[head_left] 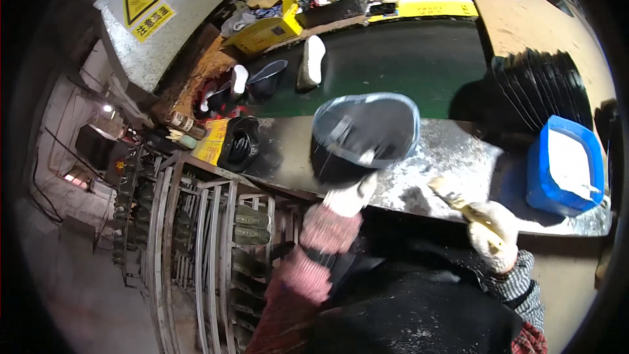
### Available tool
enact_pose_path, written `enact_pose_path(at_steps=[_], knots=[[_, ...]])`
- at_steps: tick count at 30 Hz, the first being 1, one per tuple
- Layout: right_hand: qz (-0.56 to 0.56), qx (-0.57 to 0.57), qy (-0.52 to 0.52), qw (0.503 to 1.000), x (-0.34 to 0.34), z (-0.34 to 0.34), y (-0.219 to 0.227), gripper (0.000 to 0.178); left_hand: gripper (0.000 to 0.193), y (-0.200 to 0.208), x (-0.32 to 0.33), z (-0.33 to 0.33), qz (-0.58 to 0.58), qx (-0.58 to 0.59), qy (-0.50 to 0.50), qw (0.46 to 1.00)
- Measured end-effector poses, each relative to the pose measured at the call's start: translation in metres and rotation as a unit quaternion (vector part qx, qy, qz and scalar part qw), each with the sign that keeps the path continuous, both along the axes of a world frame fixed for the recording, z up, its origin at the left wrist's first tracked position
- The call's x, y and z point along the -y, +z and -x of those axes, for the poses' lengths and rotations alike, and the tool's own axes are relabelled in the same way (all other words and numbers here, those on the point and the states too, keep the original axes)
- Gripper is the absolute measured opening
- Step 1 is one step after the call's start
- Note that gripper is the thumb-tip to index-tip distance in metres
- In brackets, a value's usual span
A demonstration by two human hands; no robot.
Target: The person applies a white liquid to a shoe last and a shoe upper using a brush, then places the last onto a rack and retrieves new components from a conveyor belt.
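Note:
My left hand [350, 198], in a whitish glove, is closed on the near side of a dark, wide-mouthed piece like a boot shaft [327, 165] with a grey-blue rim. The piece is tilted, its open mouth facing up, over the front of the worktable; motion blurs it. My right hand [493, 233], in a stained pale glove, grips a brush [452, 195] whose pale end points toward the table's front edge. Right of that hand stands a blue tub [567, 200] with white stuff inside.
A green conveyor belt [393, 59] runs behind the white-smeared worktable [452, 151], carrying white-soled boots [313, 62]. A stack of black sheets [544, 88] stands at right. A black coiled item [241, 144] lies left. Metal racks [216, 249] hold dark shoe-shaped pieces at lower left.

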State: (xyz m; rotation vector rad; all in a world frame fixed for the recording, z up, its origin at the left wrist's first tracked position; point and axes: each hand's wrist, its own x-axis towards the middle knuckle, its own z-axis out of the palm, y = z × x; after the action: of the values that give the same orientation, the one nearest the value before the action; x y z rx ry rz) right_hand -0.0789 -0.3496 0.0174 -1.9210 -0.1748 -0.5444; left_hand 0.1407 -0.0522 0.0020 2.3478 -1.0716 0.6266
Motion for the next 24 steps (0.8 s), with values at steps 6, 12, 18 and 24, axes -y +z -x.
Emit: enact_pose_path(at_steps=[6, 12, 18, 24], knots=[[0.122, 0.056, -0.065, 0.989, 0.005, -0.002, 0.036, 0.026, 0.06, 0.073, 0.07, -0.079, 0.097, -0.215, 0.162, 0.958], [0.054, -0.04, 0.028, 0.997, -0.02, -0.012, 0.03, 0.029, 0.039, 0.091, -0.063, -0.006, 0.531, -0.41, 0.016, 0.742], [0.104, -0.068, 0.183, 0.975, -0.074, -0.036, 0.057, 0.028, 0.052, 0.125, -0.421, 0.325, -0.459, -0.217, 0.76, 0.406], [0.035, -0.146, 0.241, 0.959, -0.133, -0.036, 0.074, 0.029, 0.052, 0.17, -0.493, 0.651, 0.002, -0.229, 0.95, 0.213]])
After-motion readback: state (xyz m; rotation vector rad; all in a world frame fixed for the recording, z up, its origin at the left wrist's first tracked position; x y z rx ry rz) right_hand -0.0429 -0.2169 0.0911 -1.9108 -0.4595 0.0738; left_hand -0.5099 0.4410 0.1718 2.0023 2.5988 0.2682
